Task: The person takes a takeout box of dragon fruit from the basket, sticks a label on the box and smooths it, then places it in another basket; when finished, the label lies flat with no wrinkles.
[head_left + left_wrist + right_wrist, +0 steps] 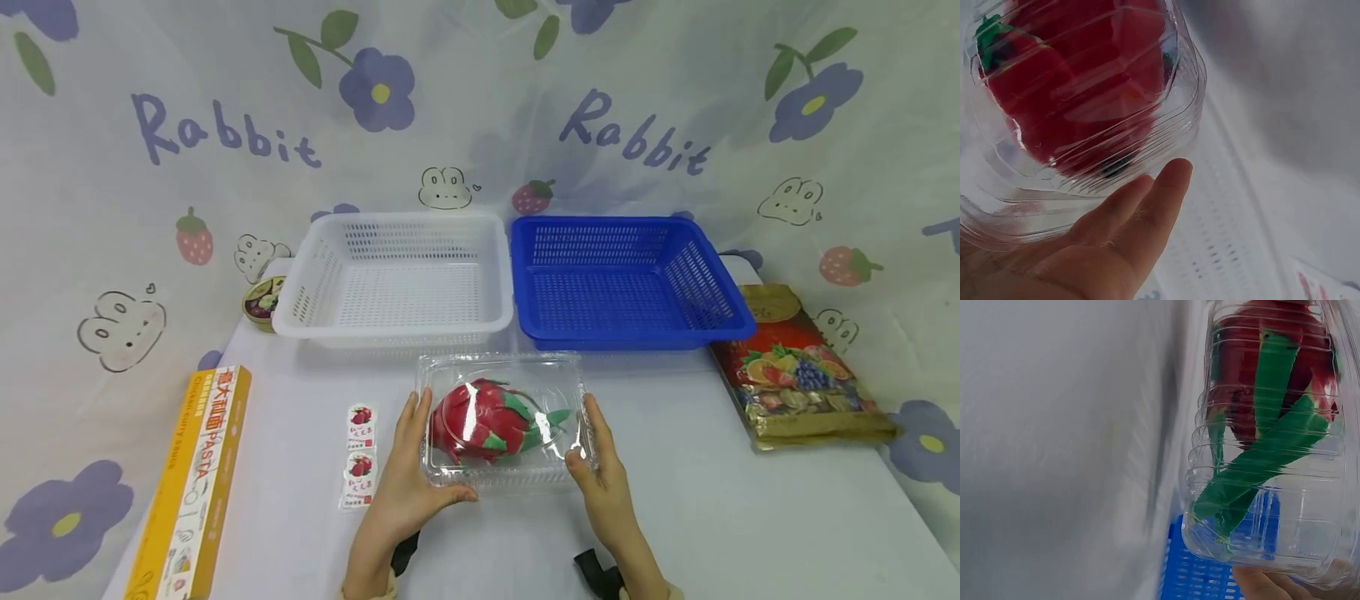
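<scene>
Between both hands is a clear plastic clamshell box (517,477), its lid down over a red dragon fruit (480,417) with green leaf tips. My left hand (405,479) holds the box's left end, fingers along the side and thumb near the front edge. At the opposite end my right hand (606,483) grips it, thumb over the front right corner and fingers along the side. In the left wrist view, fingertips (1174,178) lie against the ribbed plastic wall. The right wrist view shows the leaf tips (1266,456) through the box.
Behind stand a white basket (393,332) and a blue basket (622,340), side by side. Dragon fruit stickers (361,457) lie left of the hands. Farther left are a pasta box (191,483) and a round tin (262,302). A red and gold bag (806,371) lies right.
</scene>
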Tool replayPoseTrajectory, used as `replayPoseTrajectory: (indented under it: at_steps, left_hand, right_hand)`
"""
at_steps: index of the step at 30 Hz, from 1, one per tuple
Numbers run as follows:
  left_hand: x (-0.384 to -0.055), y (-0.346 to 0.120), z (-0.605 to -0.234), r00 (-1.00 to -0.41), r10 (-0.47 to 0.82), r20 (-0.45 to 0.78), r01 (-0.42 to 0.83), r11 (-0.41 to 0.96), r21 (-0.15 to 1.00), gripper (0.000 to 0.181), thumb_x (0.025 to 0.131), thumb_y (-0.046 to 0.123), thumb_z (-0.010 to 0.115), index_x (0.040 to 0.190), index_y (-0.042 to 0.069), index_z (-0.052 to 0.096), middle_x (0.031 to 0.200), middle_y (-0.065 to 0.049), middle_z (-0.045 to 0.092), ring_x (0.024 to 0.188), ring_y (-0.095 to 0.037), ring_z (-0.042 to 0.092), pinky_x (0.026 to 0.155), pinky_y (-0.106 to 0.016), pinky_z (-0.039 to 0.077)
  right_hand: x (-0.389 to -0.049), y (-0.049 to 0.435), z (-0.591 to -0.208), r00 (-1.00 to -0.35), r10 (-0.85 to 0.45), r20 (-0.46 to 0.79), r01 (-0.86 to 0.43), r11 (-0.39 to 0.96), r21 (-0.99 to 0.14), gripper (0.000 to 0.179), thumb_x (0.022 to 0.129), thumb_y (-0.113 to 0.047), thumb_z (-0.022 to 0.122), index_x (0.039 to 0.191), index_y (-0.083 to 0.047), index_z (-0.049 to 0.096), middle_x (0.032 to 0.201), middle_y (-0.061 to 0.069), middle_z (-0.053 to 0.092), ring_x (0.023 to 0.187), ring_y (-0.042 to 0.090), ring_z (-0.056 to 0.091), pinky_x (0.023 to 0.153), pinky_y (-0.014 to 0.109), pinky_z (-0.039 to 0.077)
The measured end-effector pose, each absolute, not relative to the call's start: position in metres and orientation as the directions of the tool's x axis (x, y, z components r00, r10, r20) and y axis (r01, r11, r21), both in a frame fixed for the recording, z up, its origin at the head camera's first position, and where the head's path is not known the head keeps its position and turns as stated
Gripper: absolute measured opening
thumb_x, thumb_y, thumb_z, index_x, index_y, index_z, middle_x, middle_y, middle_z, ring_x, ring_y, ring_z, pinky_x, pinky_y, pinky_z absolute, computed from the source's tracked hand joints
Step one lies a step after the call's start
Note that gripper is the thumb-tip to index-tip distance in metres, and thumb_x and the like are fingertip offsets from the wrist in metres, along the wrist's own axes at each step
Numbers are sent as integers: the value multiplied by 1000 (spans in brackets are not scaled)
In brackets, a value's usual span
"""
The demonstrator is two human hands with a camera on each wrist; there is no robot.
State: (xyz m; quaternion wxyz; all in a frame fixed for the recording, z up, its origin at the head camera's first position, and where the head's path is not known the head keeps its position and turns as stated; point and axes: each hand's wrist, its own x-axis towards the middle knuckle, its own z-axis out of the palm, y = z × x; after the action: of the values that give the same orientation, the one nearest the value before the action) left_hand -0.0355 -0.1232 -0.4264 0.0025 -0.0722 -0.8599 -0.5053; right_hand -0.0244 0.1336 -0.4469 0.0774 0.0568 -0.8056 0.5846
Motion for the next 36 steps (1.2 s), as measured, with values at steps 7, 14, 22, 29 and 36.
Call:
replayPoseTrajectory:
  at_steps: [7, 14, 22, 29, 36]
  left_hand:
    - [-40, -124, -435, -993, 114, 22, 72, 460, 885, 135, 49, 24, 96, 157, 22, 14, 161, -23, 9, 146, -49, 15, 106, -69, 30]
    - [-39, -126, -440, -994, 112, 0, 52, 459, 887, 135, 49, 26, 95, 157, 26, 13, 161, -23, 8, 146, -49, 14, 106, -70, 28]
    - [-40, -123, -444, -995, 95, -22, 20, 412, 911, 132, 49, 21, 96, 156, 24, 18, 161, -20, 9, 146, -47, 14, 107, -71, 27]
    - [-43, -125, -448, -991, 132, -21, 28, 361, 932, 129, 52, 27, 95, 156, 28, 19, 162, -17, 9, 147, -45, 12, 109, -71, 23]
    - [-43, -140, -453, -993, -28, 112, 100, 265, 959, 62, 98, 51, 47, 151, 21, 35, 155, -13, 35, 141, -39, 35, 111, -49, 37]
  right_hand:
    - [-28, 132, -450, -987, 4, 159, -149, 323, -934, 69, 95, -7, 50, 156, -17, 18, 162, 16, 18, 147, 42, 14, 107, 75, 17]
    - [-27, 131, -456, -985, 2, 174, -162, 347, -924, 67, 95, -8, 52, 154, -17, 24, 161, 15, 21, 147, 6, 15, 113, 68, 19]
    - [-29, 134, -457, -988, -4, 154, -141, 431, -891, 65, 95, -7, 54, 153, -22, 28, 161, 16, 20, 146, 35, 24, 104, 75, 24]
    - [-30, 137, -451, -992, -22, 126, -120, 491, -863, 56, 99, -14, 53, 150, -22, 34, 161, 17, 19, 142, 46, 28, 101, 75, 26]
    - [-30, 137, -450, -993, -25, 113, -112, 472, -874, 55, 99, -16, 54, 150, -21, 34, 161, 16, 19, 140, 44, 34, 102, 75, 27]
